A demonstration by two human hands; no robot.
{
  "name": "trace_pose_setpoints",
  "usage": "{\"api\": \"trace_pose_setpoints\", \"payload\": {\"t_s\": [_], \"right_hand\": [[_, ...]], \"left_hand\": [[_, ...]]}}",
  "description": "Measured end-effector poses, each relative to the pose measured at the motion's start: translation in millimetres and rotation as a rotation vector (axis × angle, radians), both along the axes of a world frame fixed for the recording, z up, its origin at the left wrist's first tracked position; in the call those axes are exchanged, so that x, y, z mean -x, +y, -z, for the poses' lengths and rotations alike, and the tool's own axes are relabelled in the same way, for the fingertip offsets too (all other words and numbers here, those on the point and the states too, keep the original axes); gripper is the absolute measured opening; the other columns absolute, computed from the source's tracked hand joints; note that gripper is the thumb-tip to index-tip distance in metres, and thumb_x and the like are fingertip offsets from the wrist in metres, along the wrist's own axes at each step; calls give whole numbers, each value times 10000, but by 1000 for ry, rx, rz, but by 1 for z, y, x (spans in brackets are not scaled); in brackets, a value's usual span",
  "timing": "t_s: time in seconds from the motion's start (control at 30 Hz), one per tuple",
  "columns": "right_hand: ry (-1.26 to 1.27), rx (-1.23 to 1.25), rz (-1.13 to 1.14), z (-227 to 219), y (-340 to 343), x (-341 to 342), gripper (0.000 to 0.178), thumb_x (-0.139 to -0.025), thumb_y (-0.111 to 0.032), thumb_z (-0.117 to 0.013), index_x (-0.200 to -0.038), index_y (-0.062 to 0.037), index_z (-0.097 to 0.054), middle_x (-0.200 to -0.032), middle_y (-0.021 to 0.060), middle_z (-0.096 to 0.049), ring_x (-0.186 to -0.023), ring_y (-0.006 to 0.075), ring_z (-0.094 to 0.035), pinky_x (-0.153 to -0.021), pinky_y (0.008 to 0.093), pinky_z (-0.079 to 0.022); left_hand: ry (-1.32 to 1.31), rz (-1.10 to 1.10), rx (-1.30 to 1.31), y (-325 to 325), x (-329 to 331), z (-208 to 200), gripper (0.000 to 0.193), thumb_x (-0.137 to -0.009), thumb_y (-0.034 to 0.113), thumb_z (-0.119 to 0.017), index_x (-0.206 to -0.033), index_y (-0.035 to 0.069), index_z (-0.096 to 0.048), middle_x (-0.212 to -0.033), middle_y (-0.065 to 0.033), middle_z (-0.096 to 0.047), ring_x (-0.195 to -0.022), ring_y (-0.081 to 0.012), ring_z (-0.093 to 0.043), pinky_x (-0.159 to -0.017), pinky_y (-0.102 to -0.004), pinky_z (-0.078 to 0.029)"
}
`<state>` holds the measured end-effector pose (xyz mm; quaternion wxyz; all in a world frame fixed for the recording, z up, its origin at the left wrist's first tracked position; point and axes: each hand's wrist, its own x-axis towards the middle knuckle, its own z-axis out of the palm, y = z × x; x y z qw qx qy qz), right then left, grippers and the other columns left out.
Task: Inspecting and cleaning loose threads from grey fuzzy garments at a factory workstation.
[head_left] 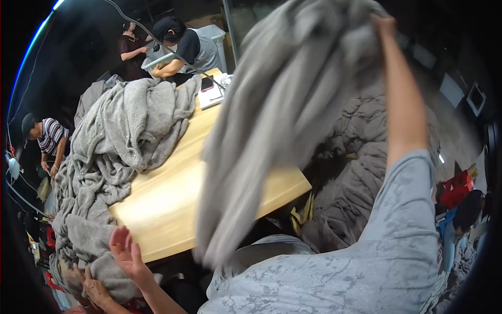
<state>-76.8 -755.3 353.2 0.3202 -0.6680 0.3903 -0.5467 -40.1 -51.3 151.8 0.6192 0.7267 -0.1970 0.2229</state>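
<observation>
My right hand (386,25) is raised high at the upper right, its fingers closed on a grey knit garment (282,99). The garment hangs down in long folds, blurred by motion, across the middle of the view and over part of the table. At the lower left my left hand (128,254) is held up with fingers stretched and nothing in it. It is nearest to a heap of grey knit garments (130,115) that covers the table's left side and spills over its edge. Another person's hands (97,290) touch the grey cloth just left of mine.
The light wooden table (167,204) stands in front of me. On its far end lie a phone (207,83) and a white box (211,98). More grey garments (361,172) are piled to the right. Other people work around a pale bin (157,60) and farther left.
</observation>
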Motion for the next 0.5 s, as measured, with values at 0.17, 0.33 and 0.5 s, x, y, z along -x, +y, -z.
{"api": "trace_pose_setpoints", "payload": {"t_s": [0.17,0.33,0.5], "right_hand": [[259,498,343,43,-63,67,703,-761,-460,-613,-1233,34,-447,-1223,265,-488,-1139,370,-478,-936,415,-393],[91,414,-406,231,86,-5,286,-762,-116,-559,-1007,31,-564,-883,180,-606,-854,300,-585,-776,372,-459],[296,176,-1022,321,268,-46,208,-790,-69,-585,-981,13,-584,-1006,130,-575,-828,228,-585,-742,303,-474]], "left_hand": [[167,107,-11,-11,-12,43,443,-831,44,-534,-1254,-3,-411,-1185,-119,-501,-1110,-191,-472,-961,-320,-343],[225,186,-337,-30,-22,46,373,-803,25,-552,-1169,33,-482,-1138,-75,-520,-1088,-178,-485,-943,-314,-355],[206,163,-592,-24,-24,55,329,-752,24,-589,-1076,20,-531,-1078,-108,-541,-1031,-232,-526,-897,-336,-398]]}}
